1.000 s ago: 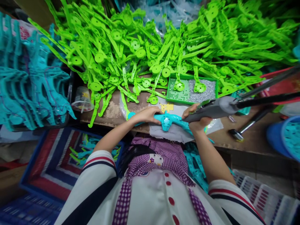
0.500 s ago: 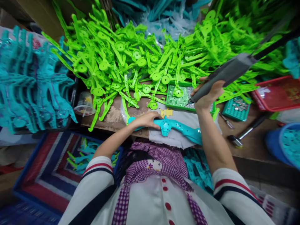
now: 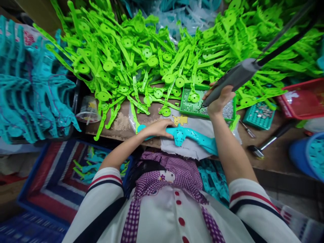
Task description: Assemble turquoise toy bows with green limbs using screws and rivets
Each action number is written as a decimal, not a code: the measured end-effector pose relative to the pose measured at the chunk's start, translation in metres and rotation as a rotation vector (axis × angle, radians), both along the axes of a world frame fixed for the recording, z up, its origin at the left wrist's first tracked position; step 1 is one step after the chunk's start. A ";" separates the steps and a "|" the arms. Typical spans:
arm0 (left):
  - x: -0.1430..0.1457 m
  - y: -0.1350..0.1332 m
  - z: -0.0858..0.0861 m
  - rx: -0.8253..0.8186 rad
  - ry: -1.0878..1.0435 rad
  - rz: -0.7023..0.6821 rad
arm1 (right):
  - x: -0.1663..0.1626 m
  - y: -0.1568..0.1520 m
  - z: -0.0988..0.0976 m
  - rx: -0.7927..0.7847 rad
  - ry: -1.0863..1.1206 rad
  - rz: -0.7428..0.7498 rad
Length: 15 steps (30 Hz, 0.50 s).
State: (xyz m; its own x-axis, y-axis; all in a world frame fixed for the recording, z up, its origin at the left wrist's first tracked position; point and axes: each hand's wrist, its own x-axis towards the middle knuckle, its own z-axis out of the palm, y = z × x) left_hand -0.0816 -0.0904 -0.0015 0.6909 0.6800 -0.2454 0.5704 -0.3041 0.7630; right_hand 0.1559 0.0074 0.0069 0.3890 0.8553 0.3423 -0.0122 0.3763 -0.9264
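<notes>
My left hand (image 3: pixel 162 129) is closed around a turquoise plastic part (image 3: pixel 194 135), which lies on a pale cloth (image 3: pixel 170 151) at the table's front edge. My right hand (image 3: pixel 220 99) is wrapped round a grey electric screwdriver (image 3: pixel 234 78) with a cable running up to the right. Its tip points down at a green tray (image 3: pixel 229 115) filled with small metal screws; I cannot tell whether a screw is on the tip. One lime-green part (image 3: pixel 194 97) rests with its round end over this tray.
A large heap of lime-green parts (image 3: pixel 126 50) covers the back. Turquoise parts (image 3: pixel 50 91) stand in rows at left. On the right are a teal tray (image 3: pixel 260 116) of metal discs, a small screwdriver (image 3: pixel 248 130), a hammer (image 3: pixel 264 145), a red tray (image 3: pixel 303 98) and a blue bucket (image 3: pixel 300 152).
The electric screwdriver in my right hand has shifted slightly left, its tip still over the screw tray. My left hand stays on the turquoise part. The view has moved a little.
</notes>
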 end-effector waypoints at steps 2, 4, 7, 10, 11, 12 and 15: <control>0.000 0.000 -0.001 0.000 0.003 0.001 | 0.000 0.000 -0.001 0.009 0.012 -0.004; -0.001 0.000 -0.001 0.001 0.007 0.000 | -0.001 0.000 -0.002 0.013 0.018 0.007; -0.001 0.001 -0.003 -0.001 0.011 0.009 | -0.002 0.000 -0.004 0.030 0.021 0.017; -0.001 0.000 -0.002 -0.004 0.010 0.014 | -0.003 -0.001 -0.003 0.034 0.019 0.017; -0.001 0.000 -0.002 -0.004 0.008 0.012 | -0.003 -0.001 -0.001 0.027 0.018 0.015; -0.001 0.000 -0.002 -0.006 0.008 0.009 | -0.003 -0.002 0.003 0.020 0.018 0.009; 0.000 0.001 -0.001 -0.009 0.005 0.004 | 0.000 -0.007 0.022 -0.017 0.044 -0.019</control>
